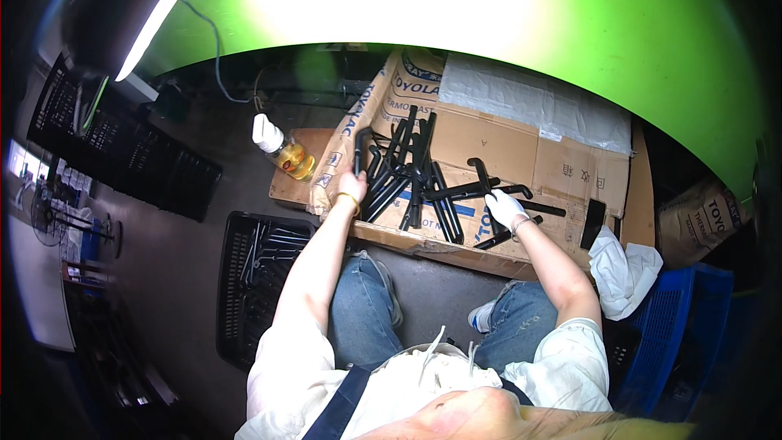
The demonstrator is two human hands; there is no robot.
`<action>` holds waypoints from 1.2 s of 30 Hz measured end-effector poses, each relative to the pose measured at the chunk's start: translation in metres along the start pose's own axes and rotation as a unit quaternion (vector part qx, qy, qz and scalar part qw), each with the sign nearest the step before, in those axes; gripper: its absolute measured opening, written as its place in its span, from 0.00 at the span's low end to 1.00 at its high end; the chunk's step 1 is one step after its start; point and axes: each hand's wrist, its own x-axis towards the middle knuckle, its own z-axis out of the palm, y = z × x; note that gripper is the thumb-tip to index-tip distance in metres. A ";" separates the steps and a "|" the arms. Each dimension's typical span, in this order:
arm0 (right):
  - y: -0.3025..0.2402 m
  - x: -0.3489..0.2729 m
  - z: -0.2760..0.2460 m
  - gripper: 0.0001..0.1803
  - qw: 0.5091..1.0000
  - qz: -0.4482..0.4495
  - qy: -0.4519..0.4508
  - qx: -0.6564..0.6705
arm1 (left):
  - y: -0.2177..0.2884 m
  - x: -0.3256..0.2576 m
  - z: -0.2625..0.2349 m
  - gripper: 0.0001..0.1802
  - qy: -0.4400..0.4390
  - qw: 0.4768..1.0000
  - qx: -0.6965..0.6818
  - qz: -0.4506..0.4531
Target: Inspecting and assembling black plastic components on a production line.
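Observation:
Black rods with bent ends [419,159] lie in a loose pile on the flattened cardboard and printed paper of the carton [489,140] in front of me. At the pile's left edge, my left hand [352,187] is closed round one upright black rod with a curved top [360,149]. My right hand [507,209], in a white glove, is at the pile's right side. Its fingers are closed at the lower end of another bent black rod [479,169]. Several more rods lie under and beside that hand. The fingertips of both hands are partly hidden.
A spray bottle of yellow liquid [295,161] stands left of the carton. On the floor at left is a black crate [236,277] with dark parts. A white bag [623,273] and a blue crate [684,322] are at right. A bright green panel [652,41] overhangs the far side.

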 end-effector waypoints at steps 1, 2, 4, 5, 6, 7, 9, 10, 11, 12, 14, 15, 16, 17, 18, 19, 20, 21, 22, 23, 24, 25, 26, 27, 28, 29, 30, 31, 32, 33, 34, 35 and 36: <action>-0.011 0.001 -0.004 0.26 0.998 0.040 -0.032 -0.037 | 0.002 -0.005 0.002 0.26 0.064 0.992 0.108 0.019; -0.021 -0.001 -0.004 0.24 0.997 0.049 -0.013 -0.059 | 0.005 -0.011 0.012 0.27 0.127 0.968 0.215 0.037; -0.007 -0.007 -0.001 0.24 0.999 0.034 0.024 -0.031 | 0.050 -0.033 0.028 0.33 0.122 0.955 0.202 0.179; -0.007 -0.009 0.001 0.22 0.999 -0.001 0.049 -0.003 | 0.064 -0.037 0.035 0.34 0.096 0.958 0.220 0.160; -0.013 -0.012 -0.002 0.22 0.999 0.003 0.050 -0.004 | 0.079 -0.040 0.043 0.34 0.069 0.959 0.238 0.140; -0.030 -0.018 -0.011 0.21 0.998 -0.029 0.047 0.032 | 0.077 -0.033 0.049 0.34 0.039 0.979 0.190 0.060; -0.075 -0.036 -0.029 0.18 0.986 -0.097 0.065 0.119 | 0.043 0.002 0.067 0.29 0.047 0.987 0.149 -0.042; -0.091 -0.042 -0.035 0.18 0.982 -0.103 0.067 0.141 | 0.025 0.020 0.072 0.29 0.056 0.987 0.145 -0.045; -0.101 -0.045 -0.039 0.18 0.976 -0.126 0.078 0.158 | 0.013 0.036 0.072 0.28 0.000 0.997 0.024 -0.067; -0.105 -0.048 -0.040 0.19 0.970 -0.144 0.090 0.175 | 0.008 0.042 0.072 0.26 -0.062 0.990 -0.097 -0.086; -0.082 -0.057 -0.039 0.19 0.974 -0.102 0.083 0.187 | 0.045 0.025 0.087 0.16 -0.116 0.966 -0.199 -0.118; -0.087 -0.061 -0.041 0.19 0.972 -0.096 0.063 0.205 | 0.048 0.028 0.075 0.14 -0.056 0.961 -0.255 -0.090; -0.085 -0.063 -0.041 0.19 0.972 -0.095 0.066 0.204 | 0.056 0.025 0.067 0.12 -0.004 0.949 -0.309 -0.061; -0.082 -0.065 -0.039 0.19 0.972 -0.097 0.065 0.204 | 0.062 0.021 0.054 0.11 -0.024 0.937 -0.342 -0.060; -0.081 -0.068 -0.036 0.19 0.972 -0.097 0.063 0.205 | 0.069 0.012 0.040 0.12 -0.012 0.948 -0.318 -0.016; -0.082 -0.071 -0.034 0.18 0.965 -0.099 0.076 0.229 | 0.074 0.001 0.025 0.13 -0.007 0.952 -0.304 0.038; -0.080 -0.071 -0.029 0.19 0.951 -0.115 0.095 0.269 | 0.082 -0.015 0.012 0.14 -0.004 0.953 -0.289 0.092; -0.092 -0.081 -0.036 0.19 0.946 -0.101 0.109 0.288 | 0.094 -0.042 -0.001 0.13 -0.010 0.946 -0.292 0.139; -0.106 -0.093 -0.042 0.19 0.940 -0.087 0.125 0.306 | 0.106 -0.075 -0.013 0.12 -0.016 0.937 -0.294 0.188; -0.115 -0.101 -0.040 0.19 0.910 -0.086 0.131 0.385 | 0.112 -0.103 -0.019 0.13 -0.026 0.939 -0.284 0.194; -0.129 -0.118 -0.046 0.21 0.872 -0.075 0.094 0.474 | 0.128 -0.142 -0.028 0.12 -0.035 0.937 -0.280 0.207; -0.138 -0.131 -0.045 0.22 0.850 -0.067 0.092 0.515 | 0.136 -0.175 -0.031 0.12 -0.047 0.927 -0.309 0.209; -0.146 -0.143 -0.042 0.23 0.826 -0.058 0.090 0.553 | 0.139 -0.202 -0.027 0.12 -0.038 0.926 -0.298 0.227; -0.152 -0.156 -0.037 0.25 0.803 -0.072 0.133 0.576 | 0.142 -0.228 -0.022 0.13 -0.072 0.920 -0.326 0.206; -0.137 -0.154 -0.021 0.23 0.839 -0.083 0.226 0.488 | 0.148 -0.251 -0.015 0.13 -0.103 0.910 -0.348 0.201; -0.141 -0.169 -0.023 0.20 0.819 -0.071 0.216 0.527 | 0.143 -0.268 -0.008 0.13 -0.119 0.914 -0.327 0.206; -0.147 -0.188 -0.030 0.18 0.798 -0.059 0.207 0.563 | 0.140 -0.281 0.003 0.13 -0.137 0.912 -0.335 0.193; -0.140 -0.204 -0.039 0.13 0.807 -0.007 0.176 0.564 | 0.143 -0.294 0.012 0.13 -0.156 0.909 -0.335 0.195; -0.140 -0.219 -0.048 0.10 0.800 0.032 0.192 0.567 | 0.147 -0.304 0.019 0.13 -0.176 0.905 -0.335 0.196; -0.129 -0.234 -0.056 0.09 0.793 0.045 0.214 0.569 | 0.159 -0.312 0.022 0.11 -0.237 0.886 -0.346 0.198; -0.112 -0.249 -0.066 0.09 0.785 0.056 0.233 0.571 | 0.171 -0.314 0.024 0.10 -0.295 0.864 -0.355 0.199; -0.090 -0.265 -0.082 0.09 0.749 0.033 0.264 0.607 | 0.180 -0.308 0.027 0.09 -0.287 0.868 -0.270 0.301; -0.066 -0.283 -0.101 0.09 0.710 0.010 0.294 0.640 | 0.192 -0.299 0.027 0.10 -0.280 0.880 -0.198 0.330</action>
